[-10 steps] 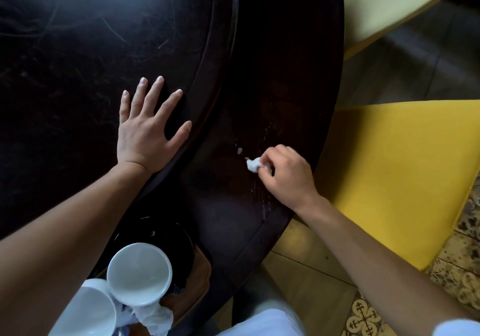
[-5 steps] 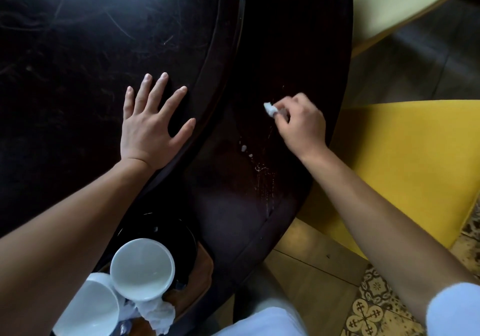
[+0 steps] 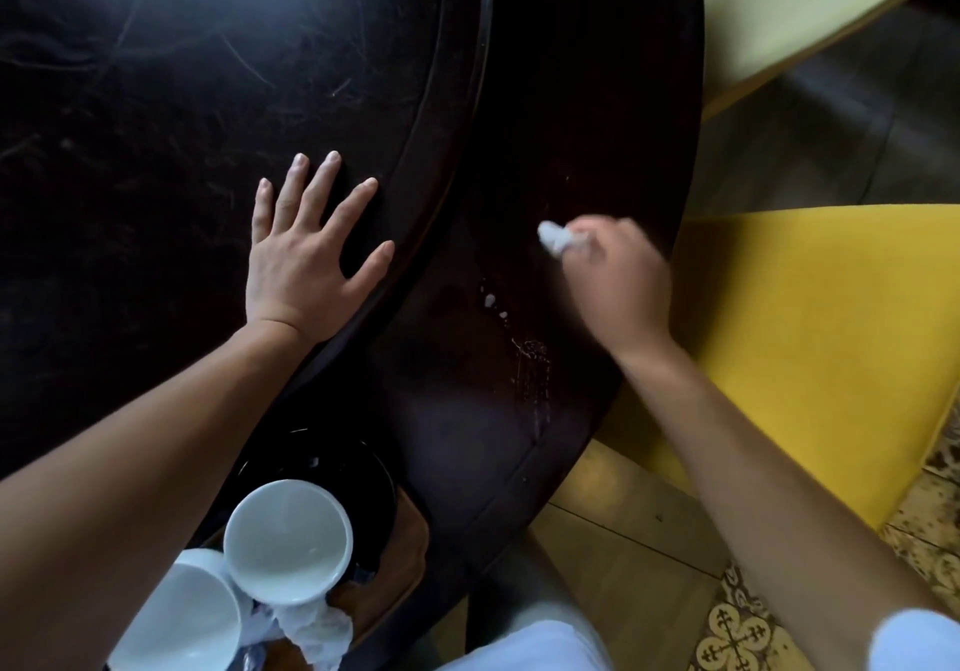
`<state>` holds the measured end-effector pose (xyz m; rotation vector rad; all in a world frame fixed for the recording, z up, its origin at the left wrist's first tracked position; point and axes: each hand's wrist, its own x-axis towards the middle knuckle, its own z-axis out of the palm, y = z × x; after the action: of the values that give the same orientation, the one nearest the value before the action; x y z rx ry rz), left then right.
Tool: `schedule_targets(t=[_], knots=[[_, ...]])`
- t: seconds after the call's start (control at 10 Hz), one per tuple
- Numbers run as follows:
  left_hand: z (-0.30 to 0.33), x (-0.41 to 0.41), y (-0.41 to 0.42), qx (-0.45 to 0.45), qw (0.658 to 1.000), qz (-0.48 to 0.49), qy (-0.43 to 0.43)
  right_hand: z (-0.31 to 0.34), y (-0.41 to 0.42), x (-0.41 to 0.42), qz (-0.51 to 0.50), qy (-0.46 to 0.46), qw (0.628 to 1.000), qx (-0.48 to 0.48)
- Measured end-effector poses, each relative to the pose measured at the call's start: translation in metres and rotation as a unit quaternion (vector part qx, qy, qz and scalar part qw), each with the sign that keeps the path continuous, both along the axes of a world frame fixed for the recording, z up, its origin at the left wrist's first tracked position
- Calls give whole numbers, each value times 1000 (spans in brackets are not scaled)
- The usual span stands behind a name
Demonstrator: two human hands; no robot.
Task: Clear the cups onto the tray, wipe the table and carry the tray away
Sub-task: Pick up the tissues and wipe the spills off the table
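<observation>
In the head view the wiping step looks to be in hand: the right hand [image 3: 615, 283], blurred at centre right of the frame, pinches a small white tissue wad [image 3: 555, 238] against the dark desk [image 3: 519, 99]. The left hand [image 3: 306, 255] lies spread flat at centre. White crumbs [image 3: 491, 301] lie below the wad, so the next stroke should probably sweep them. Two white cups [image 3: 288, 540] sit on the tray [image 3: 405, 556], lower left.

right hand [image 3: 615, 286] motion-blurred, lower cup [image 3: 176, 618] cut off
</observation>
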<state>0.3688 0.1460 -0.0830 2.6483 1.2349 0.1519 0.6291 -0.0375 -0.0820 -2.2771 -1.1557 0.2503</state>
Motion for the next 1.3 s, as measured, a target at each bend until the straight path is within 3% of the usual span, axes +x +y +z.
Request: schedule_targets(t=[0.1,0.3,0.8,1.0,1.1,1.3], knots=[[1,0,0,1,1000,-1,-3,0,46,36,-30,-20,999,9],[-1,-1,0,3,1000,1,-4,-17,79,63,-9,-47,997,-63],[0,0,-1,1,1000,-1,-5,-17,-40,-55,153,7,985,-75],[0,-1,0,4,1000,-1,-7,-10,6,-46,72,35,997,11],[0,-1,-1,3,1000,-2,-9,-16,45,-41,108,-5,994,-32],[1,-1,0,0,1000,-2,-6,-15,6,-53,219,-14,972,-80]])
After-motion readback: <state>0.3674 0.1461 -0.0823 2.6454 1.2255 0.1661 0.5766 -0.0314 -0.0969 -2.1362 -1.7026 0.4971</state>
